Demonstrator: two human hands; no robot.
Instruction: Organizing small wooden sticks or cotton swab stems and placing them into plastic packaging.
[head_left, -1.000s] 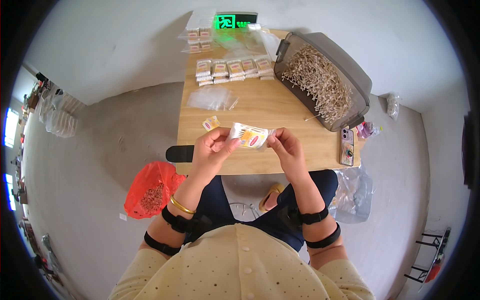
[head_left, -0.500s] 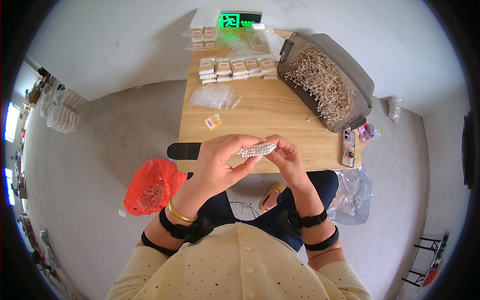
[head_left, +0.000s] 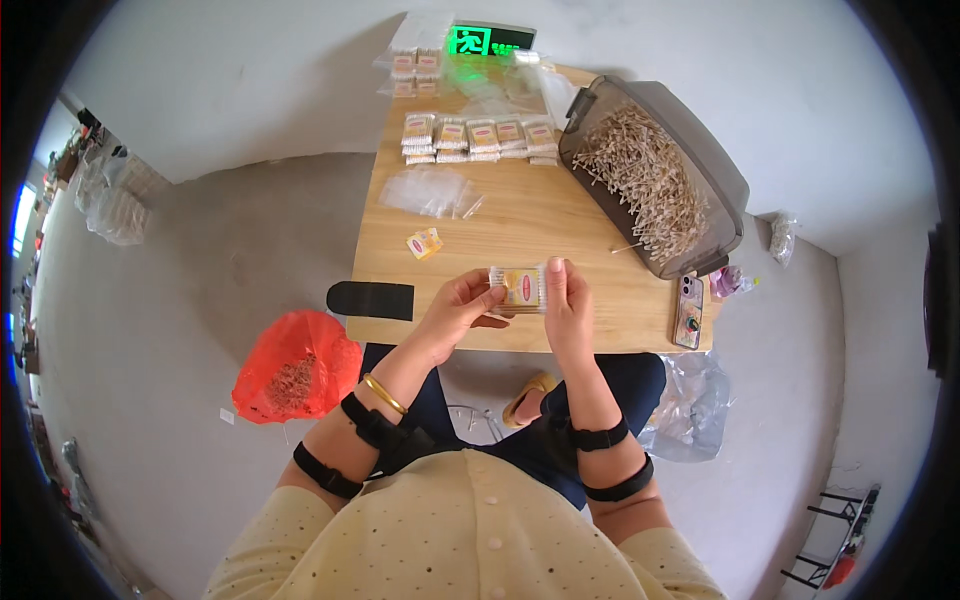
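Between my hands, over the table's near edge, is a small packet of cotton swabs [head_left: 524, 287], its yellow-and-white label facing up. My left hand [head_left: 463, 310] grips its left end, thumb on top and fingers beneath. Along its right edge, my right hand [head_left: 568, 308] pinches it, thumb pointing away from me. Farther back, several similar swab packets [head_left: 482, 137] stand in a stacked row. Nearer lie flat clear plastic bags [head_left: 430, 192] and a loose yellow-and-white label card [head_left: 424, 243]. A grey plastic bin [head_left: 735, 200], tilted at the right, holds a heap of loose cotton swabs [head_left: 645, 180].
A black strap-like piece [head_left: 371, 300] overhangs the table's left edge. A phone [head_left: 688, 312] lies at the right corner. Bagged packets [head_left: 415, 65] and a lit green exit sign [head_left: 490, 41] stand at the back. On the floor sit a red bag [head_left: 300, 365] and a clear bag [head_left: 690, 405].
The packet has turned from showing its swab tips to lying label-up. My left hand has shifted its hold to the left end; my right hand now grips the right edge.
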